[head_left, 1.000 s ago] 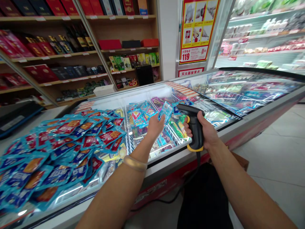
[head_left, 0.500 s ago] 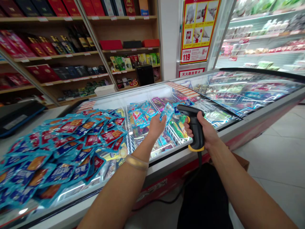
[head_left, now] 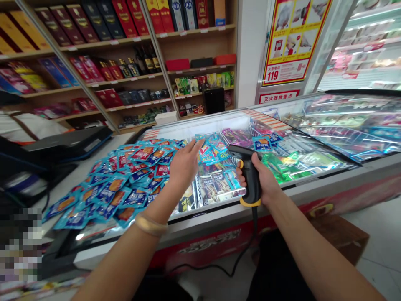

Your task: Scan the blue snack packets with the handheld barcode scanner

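Note:
A black handheld barcode scanner [head_left: 251, 175] with yellow trim is wrapped in my right hand [head_left: 266, 179], its head pointing left above the freezer. My left hand [head_left: 184, 163], with a gold-coloured bangle on the wrist, hovers at the right edge of a heap of snack packets [head_left: 125, 175]. Its fingers are stretched out, and no packet shows in them. The packets are blue-edged with red or dark blue labels. A few similar packets [head_left: 266, 142] lie apart, beyond the scanner on the right.
The freezer [head_left: 194, 221] holds wire baskets with ice creams under glass. From the scanner a black cable [head_left: 232, 271] loops downward. A brown box [head_left: 340, 238] stands on the floor at right. Stocked shelves [head_left: 131, 79] line the back, and dark equipment [head_left: 78, 142] sits at left.
My left hand has moved left toward the heap, and the packet it held is no longer in it. The view has turned left. My right hand still grips the scanner.

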The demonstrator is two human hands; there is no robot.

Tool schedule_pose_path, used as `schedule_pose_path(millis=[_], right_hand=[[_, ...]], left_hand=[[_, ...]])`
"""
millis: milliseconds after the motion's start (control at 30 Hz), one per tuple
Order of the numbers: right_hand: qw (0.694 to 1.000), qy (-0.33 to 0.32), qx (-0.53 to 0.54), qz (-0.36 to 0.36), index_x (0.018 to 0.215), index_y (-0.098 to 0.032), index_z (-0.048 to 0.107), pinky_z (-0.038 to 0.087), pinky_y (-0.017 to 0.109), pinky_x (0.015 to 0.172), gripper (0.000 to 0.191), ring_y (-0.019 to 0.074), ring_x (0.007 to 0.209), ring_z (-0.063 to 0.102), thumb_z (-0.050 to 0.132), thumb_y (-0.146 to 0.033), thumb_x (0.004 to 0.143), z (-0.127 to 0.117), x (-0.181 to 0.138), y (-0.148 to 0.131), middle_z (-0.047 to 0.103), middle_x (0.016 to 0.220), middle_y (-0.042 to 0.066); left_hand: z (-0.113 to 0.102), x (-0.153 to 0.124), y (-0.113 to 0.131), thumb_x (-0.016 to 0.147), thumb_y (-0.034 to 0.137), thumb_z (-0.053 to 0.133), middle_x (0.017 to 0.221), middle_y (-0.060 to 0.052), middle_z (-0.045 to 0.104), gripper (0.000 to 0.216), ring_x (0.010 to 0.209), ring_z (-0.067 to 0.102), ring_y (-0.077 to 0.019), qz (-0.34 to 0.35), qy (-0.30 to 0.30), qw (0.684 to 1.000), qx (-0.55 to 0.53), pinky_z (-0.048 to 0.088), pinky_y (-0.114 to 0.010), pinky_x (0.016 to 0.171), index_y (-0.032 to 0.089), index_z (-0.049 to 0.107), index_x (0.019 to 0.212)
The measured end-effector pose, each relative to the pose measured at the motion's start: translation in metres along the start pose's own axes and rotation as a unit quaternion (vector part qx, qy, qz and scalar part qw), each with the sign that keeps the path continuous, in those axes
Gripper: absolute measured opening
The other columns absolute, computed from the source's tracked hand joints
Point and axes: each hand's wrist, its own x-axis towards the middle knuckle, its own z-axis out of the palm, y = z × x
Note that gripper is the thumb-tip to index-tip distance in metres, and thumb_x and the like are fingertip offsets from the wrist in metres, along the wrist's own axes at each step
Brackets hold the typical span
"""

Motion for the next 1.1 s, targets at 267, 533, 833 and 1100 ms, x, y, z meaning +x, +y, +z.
schedule_pose_path(millis=[267, 533, 833, 1100], right_hand=[[0.998, -0.004, 0.008, 0.057, 0.076, -0.017, 0.061, 0.045, 0.018, 0.039, 0.041, 0.0095, 0.045, 0.051, 0.062, -0.057, 0.083, 0.022, 0.007, 0.016, 0.058, 0.060, 0.002], [0.999, 0.010, 0.001, 0.037, 0.079, -0.017, 0.061, 0.046, 0.019, 0.039, 0.040, 0.0102, 0.046, 0.052, 0.063, -0.056, 0.083, 0.017, 0.007, 0.014, 0.059, 0.059, 0.001], [0.999, 0.045, 0.028, -0.011, 0.084, -0.017, 0.061, 0.045, 0.020, 0.038, 0.038, 0.0107, 0.045, 0.051, 0.054, -0.055, 0.091, -0.006, 0.003, -0.023, 0.060, 0.061, 0.002], [0.984, 0.143, 0.050, -0.093, 0.082, -0.016, 0.059, 0.046, 0.020, 0.036, 0.047, 0.0100, 0.044, 0.049, 0.044, -0.059, 0.093, -0.068, 0.002, -0.091, 0.056, 0.060, 0.003]], left_hand=[[-0.013, -0.046, -0.056, 0.096, 0.037, 0.039, 0.150, -0.010, 0.046, 0.047, 0.141, 0.038, -0.0324, -0.006, -0.110, 0.985, 0.130, 0.022, -0.062, 0.116, 0.024, 0.052, 0.139], [-0.006, -0.047, -0.049, 0.097, 0.044, 0.034, 0.153, -0.009, 0.042, 0.052, 0.146, 0.028, -0.0320, -0.008, -0.091, 0.986, 0.140, 0.014, -0.064, 0.117, 0.026, 0.045, 0.144], [0.008, 0.004, 0.014, 0.098, 0.042, 0.036, 0.157, -0.013, 0.035, 0.057, 0.149, 0.022, -0.0306, 0.032, -0.071, 0.997, 0.016, 0.018, -0.056, 0.120, 0.017, 0.035, 0.149], [0.064, 0.076, 0.120, 0.093, 0.044, 0.048, 0.156, -0.020, 0.033, 0.068, 0.146, 0.029, -0.0299, 0.095, -0.136, 0.977, -0.135, 0.028, -0.042, 0.118, 0.010, 0.030, 0.150]])
